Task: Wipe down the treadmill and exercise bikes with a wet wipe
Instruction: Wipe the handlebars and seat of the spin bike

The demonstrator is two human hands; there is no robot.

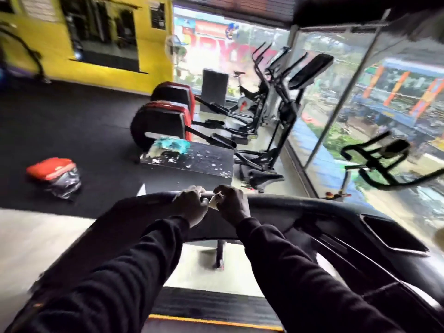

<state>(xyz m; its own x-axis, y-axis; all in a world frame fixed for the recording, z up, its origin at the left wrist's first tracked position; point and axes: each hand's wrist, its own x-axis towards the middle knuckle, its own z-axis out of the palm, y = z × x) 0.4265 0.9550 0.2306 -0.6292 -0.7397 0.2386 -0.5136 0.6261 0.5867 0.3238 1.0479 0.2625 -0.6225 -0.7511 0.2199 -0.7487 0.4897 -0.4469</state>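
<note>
Gripping a wet wipe (pixel 214 203), both hands meet.

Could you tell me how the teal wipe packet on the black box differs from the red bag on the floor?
The teal wipe packet lies raised on the scuffed black box; the red bag sits lower, on the dark floor mat. The packet is teal and flat; the bag is red over grey and bulkier. Both look soft and crumpled, and neither hand touches them.

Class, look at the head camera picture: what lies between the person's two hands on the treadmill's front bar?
In the head view, a small pale wet wipe spans the gap between the left hand and the right hand, both gripping it at the treadmill bar.
</note>
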